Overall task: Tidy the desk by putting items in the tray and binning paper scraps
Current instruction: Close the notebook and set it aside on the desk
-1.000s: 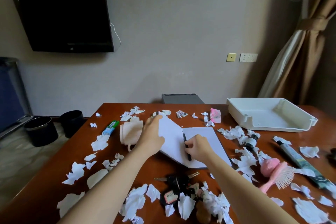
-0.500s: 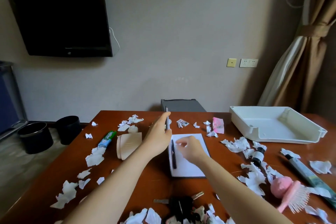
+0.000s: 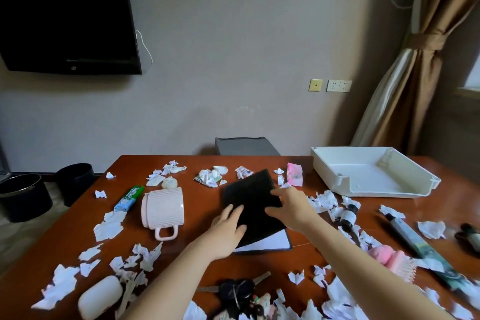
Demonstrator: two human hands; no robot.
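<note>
Fingers [image 3: 235, 212] of the left hand [image 3: 226, 231] lie straight and close together, flat on the black soft-cover notebook [image 3: 249, 197]; nothing gripped. On the right hand [image 3: 291, 206] the fingers [image 3: 275, 193] are spread wide, tips pressing the same cover. Cover sits askew; a white page shows under its near edge, nearer than both sets of fingers. White rectangular plastic tray [image 3: 374, 182] stands beyond and right of the right fingers, well apart. Torn white paper scraps [image 3: 107, 227] lie on the brown wooden desk [image 3: 200, 197] all round. Ribbed pink mug [image 3: 162, 206] on its side, left of the left fingers. Black round bins [image 3: 24, 199] on the floor, far left
</note>
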